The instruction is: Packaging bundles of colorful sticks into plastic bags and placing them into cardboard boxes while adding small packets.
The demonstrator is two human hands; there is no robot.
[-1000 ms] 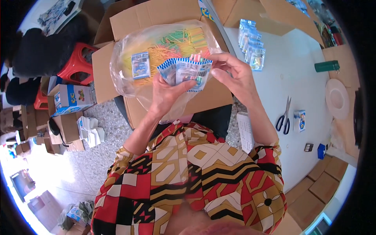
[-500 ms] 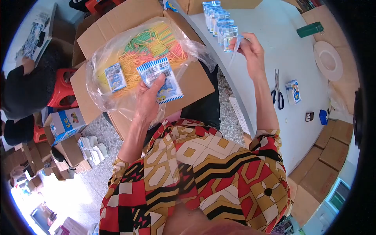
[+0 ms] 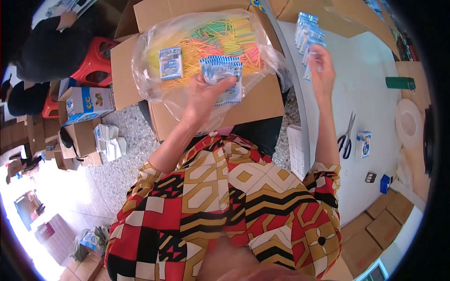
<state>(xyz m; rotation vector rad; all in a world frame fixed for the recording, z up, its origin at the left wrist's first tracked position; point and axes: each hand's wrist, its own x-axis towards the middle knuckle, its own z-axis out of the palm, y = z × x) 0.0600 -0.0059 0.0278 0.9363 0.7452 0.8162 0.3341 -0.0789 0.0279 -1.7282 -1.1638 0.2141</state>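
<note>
Over the open box (image 3: 197, 100) on the person's lap, the left hand (image 3: 206, 93) clasps a fan of small blue-and-white packets (image 3: 224, 75), thumb pressed across them. Under it lies a clear bag (image 3: 154, 70) full of coloured sticks (image 3: 220, 42); one more packet (image 3: 170, 62) rests on the bag. Off to the right, the right hand (image 3: 321, 70) pinches a single packet (image 3: 308, 72) at the near end of a row (image 3: 307, 33) along the desk's (image 3: 370, 107) left edge. By my judgement the row is well begun, but a handful remains. Scissors (image 3: 346, 136) lie further right.
</note>
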